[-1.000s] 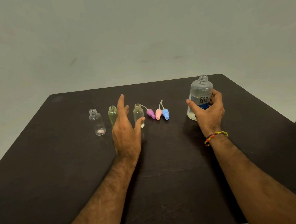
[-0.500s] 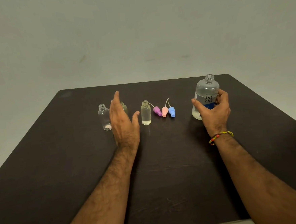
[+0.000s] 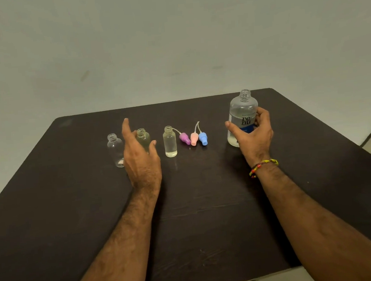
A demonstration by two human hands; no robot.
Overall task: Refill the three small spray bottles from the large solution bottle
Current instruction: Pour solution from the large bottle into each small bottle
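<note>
Your left hand stands edge-on in front of the middle small bottle, hiding that bottle's lower body and base; fingers are spread and straight, thumb apart, gripping nothing. Whether the palm touches the bottle cannot be told. It also covers the right edge of the left small bottle, a clear plastic cylinder with a threaded neck and a pale residue at its base. The middle bottle shows a yellowish tint. The right small bottle stands fully visible, clear, with a shallow layer of liquid at the bottom.

Your right hand is wrapped around the lower half of the large solution bottle, thumb on the near side, fingers curled behind; the label reads only partly, the rest covered. The bottle is upright on the table, uncapped, of translucent plastic with rounded shoulders.

Three spray caps lie just right of the small bottles, side by side: purple cap, pink cap, blue cap, each with a thin white dip tube. A beaded bracelet circles your right wrist. The table is dark and matte, with scuffs near you.
</note>
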